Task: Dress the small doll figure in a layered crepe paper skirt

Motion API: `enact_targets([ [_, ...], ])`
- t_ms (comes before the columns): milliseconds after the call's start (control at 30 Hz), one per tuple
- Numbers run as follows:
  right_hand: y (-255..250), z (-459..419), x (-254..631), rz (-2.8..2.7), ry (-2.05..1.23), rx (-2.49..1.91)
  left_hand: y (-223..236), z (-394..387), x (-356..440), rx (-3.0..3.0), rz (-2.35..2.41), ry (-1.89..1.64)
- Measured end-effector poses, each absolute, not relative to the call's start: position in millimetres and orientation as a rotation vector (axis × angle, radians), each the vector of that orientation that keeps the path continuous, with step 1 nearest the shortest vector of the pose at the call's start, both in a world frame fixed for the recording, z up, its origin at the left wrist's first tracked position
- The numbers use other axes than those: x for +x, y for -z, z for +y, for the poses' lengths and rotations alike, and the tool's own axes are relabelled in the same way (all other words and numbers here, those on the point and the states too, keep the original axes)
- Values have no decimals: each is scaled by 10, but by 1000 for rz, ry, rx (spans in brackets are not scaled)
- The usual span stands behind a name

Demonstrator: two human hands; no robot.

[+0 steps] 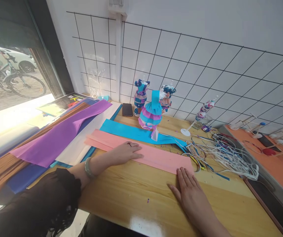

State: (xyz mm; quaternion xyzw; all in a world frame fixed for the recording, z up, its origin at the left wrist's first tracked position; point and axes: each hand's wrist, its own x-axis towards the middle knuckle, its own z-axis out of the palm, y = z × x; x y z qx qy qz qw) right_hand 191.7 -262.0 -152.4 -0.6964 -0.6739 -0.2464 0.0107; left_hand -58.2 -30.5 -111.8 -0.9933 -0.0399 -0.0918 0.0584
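Note:
A long folded strip of pink paper [153,156] lies across the wooden table [136,200]. My left hand [125,152] lies flat on the strip's left half, fingers stretched out, with a ring on one finger and a green bangle on the wrist. My right hand [189,189] rests flat on the table at the strip's right end, its fingertips touching the pink edge. Both hands are open and hold nothing. A blue paper strip [134,131] lies just behind the pink one.
Sheets of purple [62,135], white, brown and dark blue paper are stacked at the left. Paper-dress dolls [151,113] and a black phone [127,109] stand at the back by the wire grid wall. A tangle of paper trimmings [227,156] lies at the right, beside an orange table.

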Motion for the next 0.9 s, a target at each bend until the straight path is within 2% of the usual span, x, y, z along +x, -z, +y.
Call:
enact_targets([
  [300,1472,-2764,1955,-2093,791,-2265,1100,-295,-611,-2978,-123,302],
  [433,1421,-2607,1834,-2092,785,-2140,1069,-322,-608,-2986,-153,239],
  [667,1393,-2178,1492,-2340,522,-1829,1123,-301,-596,-3006,-157,258],
  [900,1457,-2112,1452,-2302,313,-1895,1187,-254,-609,-3020,-156,233],
])
